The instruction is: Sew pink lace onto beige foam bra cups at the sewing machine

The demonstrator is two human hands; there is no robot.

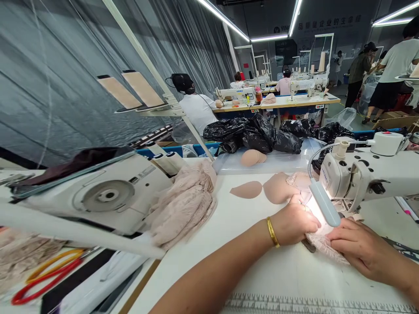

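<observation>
Under the sewing machine [389, 168], a piece of pale pink lace fabric [322, 246] lies in a bright spot of light. My left hand [293, 220], with a gold bangle at the wrist, has its fingers bent and closed on the fabric left of the needle area. Nearer the machine's right side, my right hand [363, 244] pinches the fabric's near edge. A slim grey lamp [324, 204] hides part of the needle area. Beige cup-shaped pieces [279, 187] touch the lace beyond my left hand, and a flat beige piece [247, 190] lies beside them.
Stacked lace [188, 209] sits to the left, near another machine head [108, 196]. Red-and-yellow scissors [49, 274] lie at lower left. Black plastic bags [258, 133] and round beige pads [253, 157] are beyond the table. A ruler [321, 305] runs along the front. People work farther back.
</observation>
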